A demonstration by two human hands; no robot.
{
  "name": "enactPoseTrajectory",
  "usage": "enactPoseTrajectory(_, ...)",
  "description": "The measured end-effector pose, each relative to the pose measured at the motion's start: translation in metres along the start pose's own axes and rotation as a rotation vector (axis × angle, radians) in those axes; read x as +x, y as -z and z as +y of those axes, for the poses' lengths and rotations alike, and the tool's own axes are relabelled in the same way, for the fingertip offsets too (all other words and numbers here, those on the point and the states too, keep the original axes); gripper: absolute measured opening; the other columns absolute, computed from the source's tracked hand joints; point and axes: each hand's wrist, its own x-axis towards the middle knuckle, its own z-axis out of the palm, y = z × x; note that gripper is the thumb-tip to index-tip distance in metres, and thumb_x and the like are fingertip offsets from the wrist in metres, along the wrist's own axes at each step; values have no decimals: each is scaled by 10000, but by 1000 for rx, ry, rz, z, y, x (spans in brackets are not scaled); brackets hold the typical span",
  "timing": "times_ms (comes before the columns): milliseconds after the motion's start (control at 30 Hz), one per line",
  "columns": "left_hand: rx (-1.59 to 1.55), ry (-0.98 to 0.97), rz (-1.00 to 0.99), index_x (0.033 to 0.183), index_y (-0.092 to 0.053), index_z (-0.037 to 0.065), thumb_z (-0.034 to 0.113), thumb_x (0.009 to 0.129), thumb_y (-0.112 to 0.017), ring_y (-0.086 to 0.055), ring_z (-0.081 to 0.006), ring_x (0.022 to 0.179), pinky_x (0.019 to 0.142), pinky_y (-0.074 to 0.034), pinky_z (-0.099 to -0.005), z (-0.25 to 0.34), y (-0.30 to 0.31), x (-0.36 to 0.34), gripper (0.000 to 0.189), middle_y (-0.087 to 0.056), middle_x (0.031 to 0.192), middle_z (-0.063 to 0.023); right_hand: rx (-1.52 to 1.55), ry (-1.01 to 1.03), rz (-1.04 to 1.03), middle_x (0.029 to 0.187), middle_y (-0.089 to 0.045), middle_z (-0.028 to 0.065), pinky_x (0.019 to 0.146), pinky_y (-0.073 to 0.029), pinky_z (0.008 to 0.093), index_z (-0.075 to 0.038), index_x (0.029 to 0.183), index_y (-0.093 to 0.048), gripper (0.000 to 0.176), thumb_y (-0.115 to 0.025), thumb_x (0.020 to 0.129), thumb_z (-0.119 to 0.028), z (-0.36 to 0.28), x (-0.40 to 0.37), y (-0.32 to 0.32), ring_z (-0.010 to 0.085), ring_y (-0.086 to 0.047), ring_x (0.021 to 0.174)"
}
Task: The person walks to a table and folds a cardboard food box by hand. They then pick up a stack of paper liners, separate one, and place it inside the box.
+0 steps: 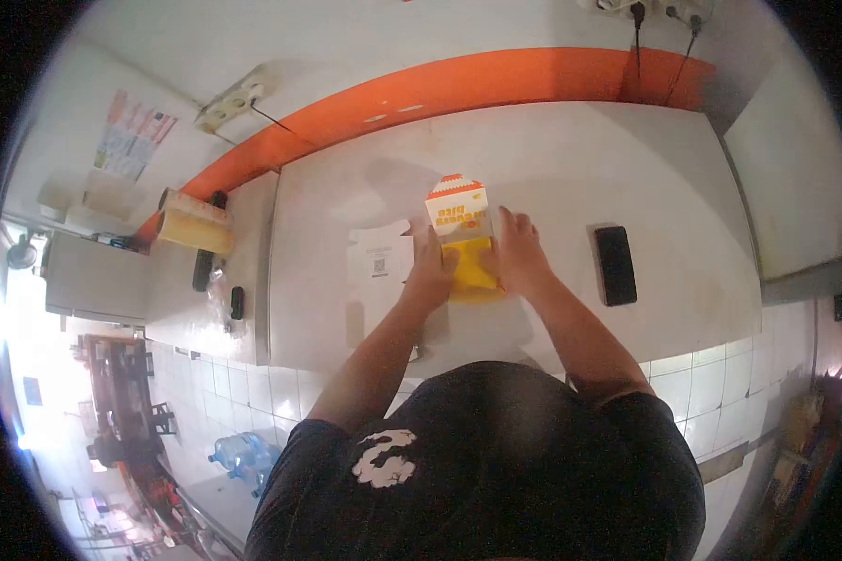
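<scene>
A small cardboard food box (460,213), white with orange edges and a yellow lower part, stands between my hands on the white table. Its printed lettering appears upside down from here. My left hand (429,278) grips the left side, the thumb lying against the yellow part. On the opposite side my right hand (520,254) is closed around the right edge, with some fingers reaching along the side. A flat white cardboard piece (367,257) with a printed QR code lies just left of my left hand, partly hidden by it.
A black phone (615,266) lies to the right on the white table (688,187). Rolls of film or paper (195,224) and small dark items sit on the lower surface at left. Power strips (232,98) hang on the wall; a blue water jug (245,458) is below left.
</scene>
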Motion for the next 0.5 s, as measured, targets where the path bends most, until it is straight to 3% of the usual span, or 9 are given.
enactPoseTrajectory(67,64,-19,48,1606,-220,-106,261,1013,-637,-440,-512,1420,1184,-393,-493,7,-4,-5,813,-426,1529,-369,-266,333,322,1439,-525,222,1113,-442,526,-61,1465,-531,671,-771,875,-273,-18,-3,4,407,-529,1326)
enactPoseTrajectory(167,397,-253,46,1639,-214,-12,246,1013,-654,-463,-499,1407,1161,-419,-490,17,1,-7,808,-462,1529,-320,-76,523,189,1490,-503,220,1170,-369,562,-97,1447,-544,636,-736,916,-388,-55,4,3,402,-457,1419)
enactPoseTrajectory(233,383,-268,14,1650,-224,47,232,1004,-670,-490,-478,1394,1144,-438,-490,20,2,-7,807,-501,1515,-282,-232,476,-9,1512,-490,224,1191,-335,571,-105,1426,-558,632,-702,929,-469,-51,8,-10,407,-423,1452)
enactPoseTrajectory(267,218,-167,-3,1649,-237,73,222,995,-680,-504,-465,1387,1138,-446,-490,20,2,-11,804,-520,1506,-265,-309,455,-109,1523,-484,225,1201,-318,575,-109,1416,-565,636,-685,936,-509,-51,10,-17,409,-406,1469)
enactPoseTrajectory(400,-178,223,-132,1620,-320,81,243,942,-745,-557,-418,1351,1127,-463,-490,31,19,-21,816,-576,1458,-242,-353,467,-110,1528,-483,228,1215,-273,599,-116,1410,-573,644,-658,944,-552,-50,10,-22,405,-383,1495)
enactPoseTrajectory(467,185,69,-163,1589,-387,104,276,885,-804,-550,-410,1358,1123,-469,-503,-65,7,-37,836,-556,1483,-222,-328,502,-36,1512,-500,218,1209,-271,607,-113,1404,-576,633,-699,928,-510,-44,7,-28,398,-397,1485)
enactPoseTrajectory(500,327,46,-180,1572,-418,118,290,857,-830,-546,-406,1362,1121,-471,-511,-72,18,-55,844,-544,1495,-210,-221,510,-54,1501,-509,211,1205,-274,602,-106,1393,-581,610,-714,920,-467,-43,8,-26,397,-409,1469)
